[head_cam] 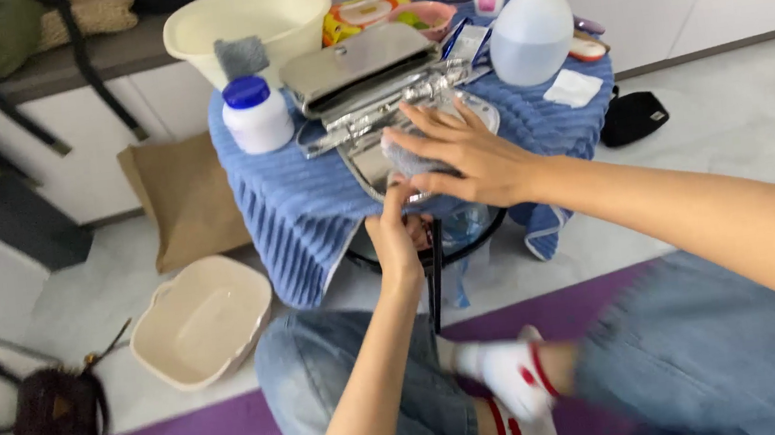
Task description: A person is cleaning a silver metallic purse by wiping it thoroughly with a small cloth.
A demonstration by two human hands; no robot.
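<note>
A white jar [256, 114], basin [247, 21] and spray bottle [531, 15] crowd the silver bag [364, 81]; the towel's [309, 197] front is open.

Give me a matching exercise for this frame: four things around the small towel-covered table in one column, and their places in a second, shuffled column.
Things:
1. white jar
2. spray bottle
3. cream basin
4. black pouch

Places:
A. floor, right of the table
B. table's left side, blue lid on
C. floor, left of the table
D. table's far right

Pairs: 1-B, 2-D, 3-C, 4-A
</note>
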